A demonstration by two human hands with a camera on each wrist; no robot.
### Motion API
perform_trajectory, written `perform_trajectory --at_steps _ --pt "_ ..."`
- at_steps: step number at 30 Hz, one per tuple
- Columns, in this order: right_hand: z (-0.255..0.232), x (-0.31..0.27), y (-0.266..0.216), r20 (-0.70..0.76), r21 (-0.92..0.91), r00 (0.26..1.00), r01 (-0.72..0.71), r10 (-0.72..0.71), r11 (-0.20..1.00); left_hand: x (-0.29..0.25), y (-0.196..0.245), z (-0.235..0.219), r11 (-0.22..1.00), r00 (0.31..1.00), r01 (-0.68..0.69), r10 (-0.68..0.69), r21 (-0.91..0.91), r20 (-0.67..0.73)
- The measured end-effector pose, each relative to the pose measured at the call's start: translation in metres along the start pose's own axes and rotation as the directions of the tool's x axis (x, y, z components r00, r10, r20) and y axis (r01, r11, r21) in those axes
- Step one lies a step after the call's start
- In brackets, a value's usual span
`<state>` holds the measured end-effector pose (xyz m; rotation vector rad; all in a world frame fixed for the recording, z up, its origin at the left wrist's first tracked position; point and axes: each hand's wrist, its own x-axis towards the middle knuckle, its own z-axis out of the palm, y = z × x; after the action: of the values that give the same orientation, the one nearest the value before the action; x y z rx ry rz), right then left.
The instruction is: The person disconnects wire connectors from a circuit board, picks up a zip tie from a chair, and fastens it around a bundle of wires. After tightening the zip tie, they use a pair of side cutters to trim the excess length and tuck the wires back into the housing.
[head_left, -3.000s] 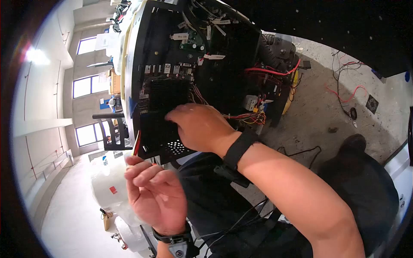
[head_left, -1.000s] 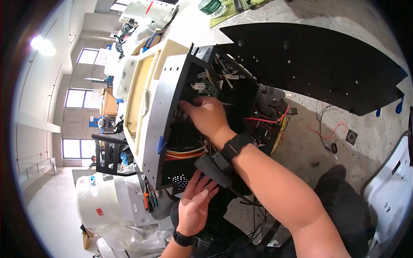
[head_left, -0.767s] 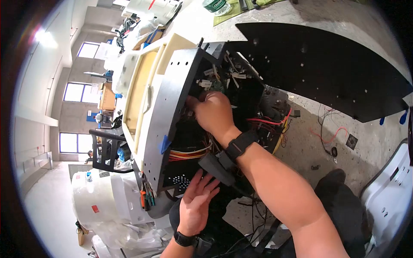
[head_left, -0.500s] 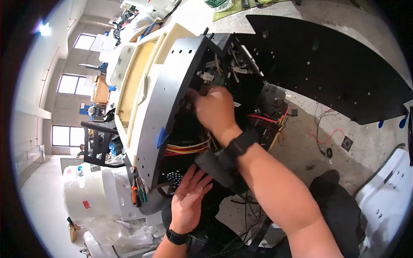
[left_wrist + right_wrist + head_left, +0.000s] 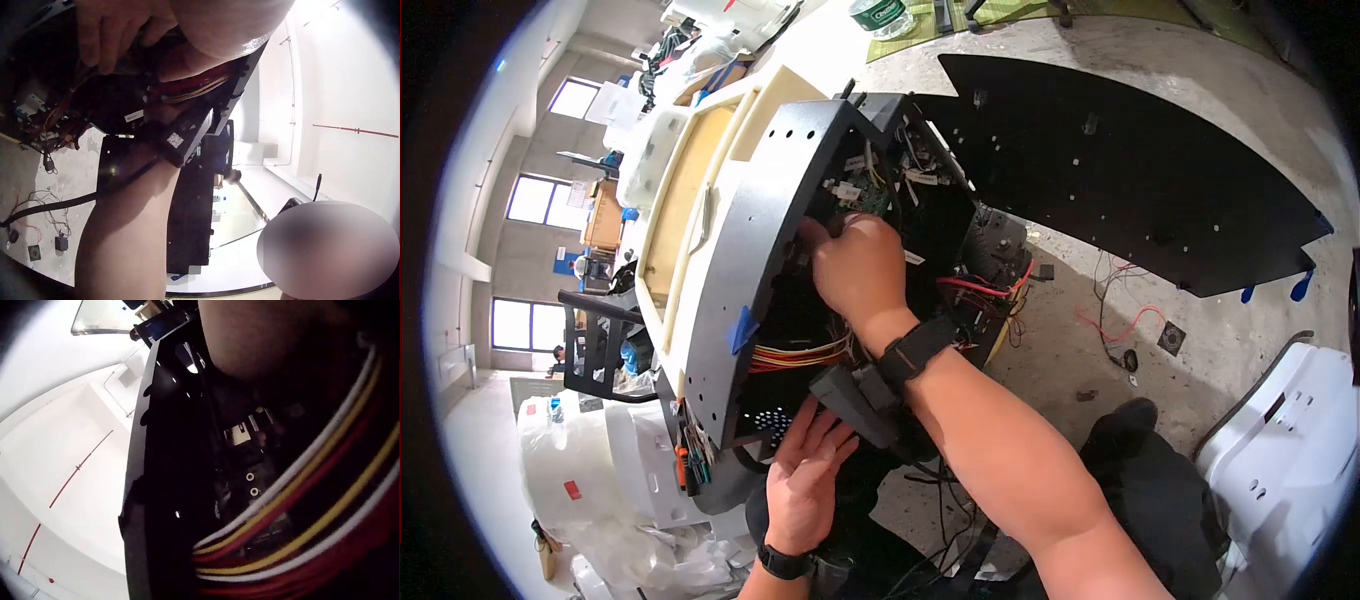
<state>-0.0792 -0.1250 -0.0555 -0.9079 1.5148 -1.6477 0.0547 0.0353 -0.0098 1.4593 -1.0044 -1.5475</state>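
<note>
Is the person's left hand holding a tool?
No: in the head view the left hand is spread with straight fingers below the black metal case and holds nothing, while the right hand reaches inside the case.

I see a black metal chassis (image 5: pixel 770 210) tipped on its side on the concrete floor, open face toward me, its perforated curved panel on the left. Inside: a green circuit board (image 5: pixel 862 197) near the top, and a bundle of red, yellow and white wires (image 5: pixel 800 352) across the lower part.
</note>
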Motion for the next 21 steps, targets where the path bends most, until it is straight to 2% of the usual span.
perform_trajectory --at_steps 4,6,7,9,10,12,13,15,19,21 --pt "-0.001 0.008 0.002 0.034 -0.014 0.999 0.036 -0.036 0.999 -0.002 0.002 -0.002 1.000 1.000 0.003 -0.003 0.015 -0.001" --pt "-0.004 0.011 -0.001 0.191 -0.025 0.977 -0.090 0.093 0.996 -0.003 0.003 0.001 1.000 1.000 0.000 0.000 0.012 -0.010" --pt "-0.002 0.009 -0.001 0.190 -0.026 0.977 -0.089 0.093 0.996 -0.003 0.003 0.002 1.000 1.000 -0.009 0.009 0.014 -0.021" --pt "-0.001 0.004 -0.004 0.071 -0.001 0.996 -0.057 0.057 0.998 -0.003 0.002 0.001 1.000 1.000 -0.013 0.014 0.011 -0.015" --pt "-0.003 0.006 -0.004 0.067 0.001 0.996 -0.055 0.054 0.999 -0.003 0.001 0.001 1.000 1.000 -0.018 0.018 0.006 -0.012" --pt "-0.010 0.011 -0.005 0.235 -0.002 0.965 -0.120 0.117 0.993 -0.003 0.000 0.003 1.000 1.000 -0.021 0.021 0.008 -0.009" --pt "-0.011 0.011 -0.004 0.226 -0.001 0.967 -0.120 0.117 0.993 -0.002 -0.001 0.004 1.000 1.000 -0.021 0.022 0.010 -0.007" --pt "-0.009 0.008 -0.003 0.172 -0.082 0.984 0.055 -0.040 0.995 -0.001 -0.002 0.004 1.000 1.000 -0.019 0.019 0.015 -0.003" --pt "-0.012 0.012 -0.004 0.168 -0.186 0.979 0.145 -0.114 0.972 0.002 0.001 0.007 0.998 1.000 -0.017 0.018 0.063 -0.020" --pt "-0.024 0.029 -0.002 0.145 -0.247 0.985 -0.058 0.096 0.967 0.002 0.001 0.004 0.999 1.000 -0.017 0.017 0.040 0.002"
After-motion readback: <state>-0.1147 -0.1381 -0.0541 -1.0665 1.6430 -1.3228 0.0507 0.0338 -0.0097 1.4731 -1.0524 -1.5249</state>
